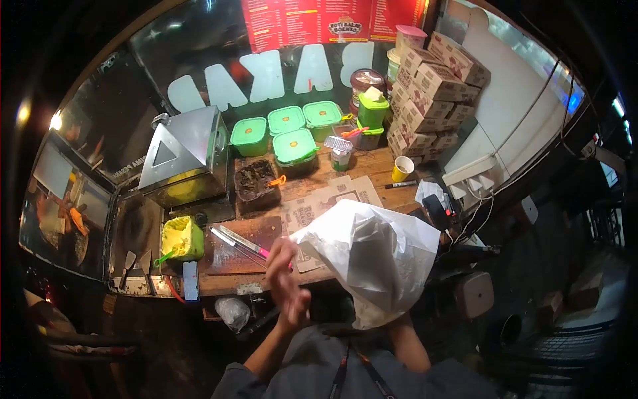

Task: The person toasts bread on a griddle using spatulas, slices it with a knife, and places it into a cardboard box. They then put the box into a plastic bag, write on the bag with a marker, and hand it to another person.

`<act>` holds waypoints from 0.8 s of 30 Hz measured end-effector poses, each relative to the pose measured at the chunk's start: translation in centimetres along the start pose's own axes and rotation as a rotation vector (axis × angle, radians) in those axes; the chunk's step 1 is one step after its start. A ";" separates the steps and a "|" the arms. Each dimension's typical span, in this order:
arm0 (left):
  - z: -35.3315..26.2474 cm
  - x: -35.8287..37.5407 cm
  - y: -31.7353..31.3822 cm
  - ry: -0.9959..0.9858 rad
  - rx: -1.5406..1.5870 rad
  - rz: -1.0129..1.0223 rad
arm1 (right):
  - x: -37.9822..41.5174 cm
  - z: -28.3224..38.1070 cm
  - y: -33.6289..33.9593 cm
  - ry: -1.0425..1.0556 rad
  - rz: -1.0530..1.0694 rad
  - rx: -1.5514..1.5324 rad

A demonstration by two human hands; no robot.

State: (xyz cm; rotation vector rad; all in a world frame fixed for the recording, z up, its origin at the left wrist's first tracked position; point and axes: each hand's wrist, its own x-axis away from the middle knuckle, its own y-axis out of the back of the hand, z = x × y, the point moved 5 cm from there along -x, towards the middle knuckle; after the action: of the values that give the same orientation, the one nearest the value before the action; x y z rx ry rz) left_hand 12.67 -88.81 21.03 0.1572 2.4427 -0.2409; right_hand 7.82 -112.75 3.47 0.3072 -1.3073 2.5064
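Observation:
A large creased sheet of white paper (399,243) hangs in the air in front of me, over the near edge of the wooden counter. My right forearm reaches up behind it; the paper hides the right hand that holds it up. To the paper's left is my left hand (287,282), raised with fingers apart and nothing in it. Just beyond that hand, a long knife with a pink handle (242,241) lies on a brown board (222,256). A flattened printed cardboard box (312,206) lies partly under the paper.
Several green-lidded tubs (286,120) stand at the back. On the left are a metal box (183,149), a yellow tub of spread (181,238) and a phone (191,280). A dark crusted tin (256,186) sits mid-counter. Stacked cartons (432,96), a yellow cup (403,169) and a power strip (468,169) are right.

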 end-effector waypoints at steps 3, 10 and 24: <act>4.5 -1.1 -2.7 0.385 0.797 -0.066 | 0.3 1.1 -0.8 0.016 0.009 0.076; 9.7 2.5 -4.9 0.656 1.150 -0.074 | 0.9 6.3 -4.4 0.128 0.054 0.269; 24.0 9.6 1.3 0.761 0.832 -0.590 | -8.6 -3.6 -0.1 0.362 -0.262 0.487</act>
State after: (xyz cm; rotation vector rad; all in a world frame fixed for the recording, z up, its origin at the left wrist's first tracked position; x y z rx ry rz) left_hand 20.26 -92.11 -3.45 -0.1577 2.8885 -1.7230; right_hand 15.67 -111.07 -1.21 0.1060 -0.4792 2.4669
